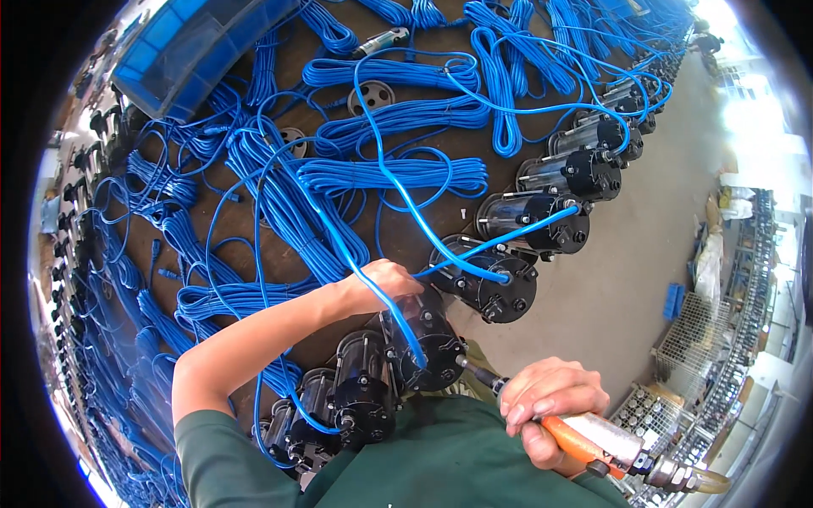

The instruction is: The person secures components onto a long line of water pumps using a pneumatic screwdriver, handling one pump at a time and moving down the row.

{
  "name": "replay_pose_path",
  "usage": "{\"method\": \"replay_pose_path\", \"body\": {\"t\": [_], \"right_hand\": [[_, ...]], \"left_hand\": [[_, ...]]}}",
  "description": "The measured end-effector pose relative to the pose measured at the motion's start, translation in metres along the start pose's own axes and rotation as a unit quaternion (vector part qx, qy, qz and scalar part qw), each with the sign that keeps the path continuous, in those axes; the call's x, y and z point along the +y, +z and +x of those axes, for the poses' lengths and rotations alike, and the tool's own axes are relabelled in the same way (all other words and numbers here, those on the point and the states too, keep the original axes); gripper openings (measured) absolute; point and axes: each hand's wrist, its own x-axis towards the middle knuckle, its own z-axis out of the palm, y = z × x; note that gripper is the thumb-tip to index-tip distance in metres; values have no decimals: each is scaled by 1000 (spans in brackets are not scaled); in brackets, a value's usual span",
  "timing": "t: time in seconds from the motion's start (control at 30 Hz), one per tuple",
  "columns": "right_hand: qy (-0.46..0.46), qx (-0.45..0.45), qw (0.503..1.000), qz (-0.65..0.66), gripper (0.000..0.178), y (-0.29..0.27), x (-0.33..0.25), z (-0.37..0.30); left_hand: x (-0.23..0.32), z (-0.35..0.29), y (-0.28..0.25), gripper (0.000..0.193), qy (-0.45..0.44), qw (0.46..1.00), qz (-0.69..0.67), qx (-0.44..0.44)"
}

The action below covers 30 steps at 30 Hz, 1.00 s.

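Observation:
My left hand (387,284) is closed on the far end of a clear-walled cylinder with a black end cap (434,360); some of its fingers are hidden. A blue cable (394,309) passes over that hand and enters the cap. In my right hand (555,396) is an orange and silver air screwdriver (593,440), gripped by its body. Its shaft (483,372) points left, with the tip at a fastener on the cap's right edge. A hose (710,482) leaves the tool's back end.
Similar black-capped cylinders line the table edge beyond (500,288) and nearer me (364,398). Coiled blue cables (389,178) cover much of the brown table (440,224). A blue bin (195,51) stands far left. Wire racks (694,334) with parts stand right, across the floor.

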Motion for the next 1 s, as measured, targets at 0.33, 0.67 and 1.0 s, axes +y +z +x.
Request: {"method": "replay_pose_path", "body": {"t": [0.33,0.67,1.0], "right_hand": [[64,14,993,-95,34,23,46,7],[84,-70,986,-128,27,22,77,-2],[95,23,993,-74,32,33,75,-4]], "left_hand": [[-14,-2,17,22,52,997,63,-9],[-5,-19,20,24,-21,998,38,40],[16,-87,55,16,-43,973,0,226]]}}
